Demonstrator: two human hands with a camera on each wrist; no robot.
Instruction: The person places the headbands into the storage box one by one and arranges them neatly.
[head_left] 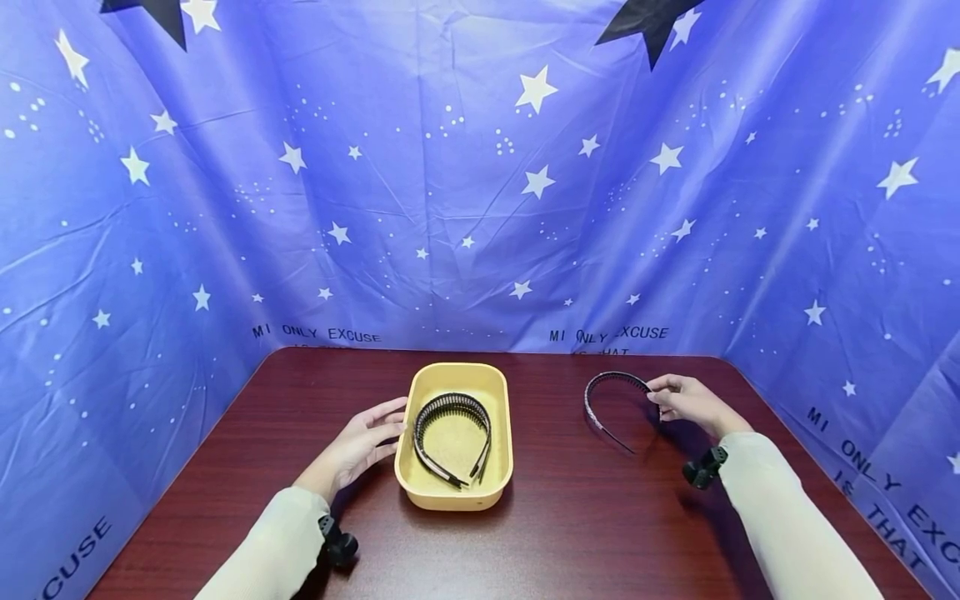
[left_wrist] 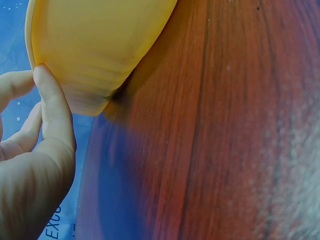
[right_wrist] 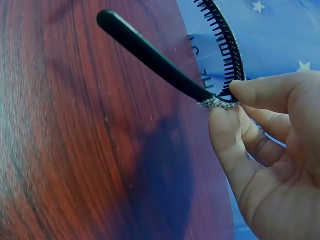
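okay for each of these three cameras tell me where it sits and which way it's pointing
Head: worn on the head, looking forward and down at the table; both sleeves, left hand and right hand show.
Left wrist: by the left hand, facing the yellow tray; fingers touch its wall.
Right wrist: by the right hand, facing the headband it pinches.
Shared: tray, headband and table also appear in the head view.
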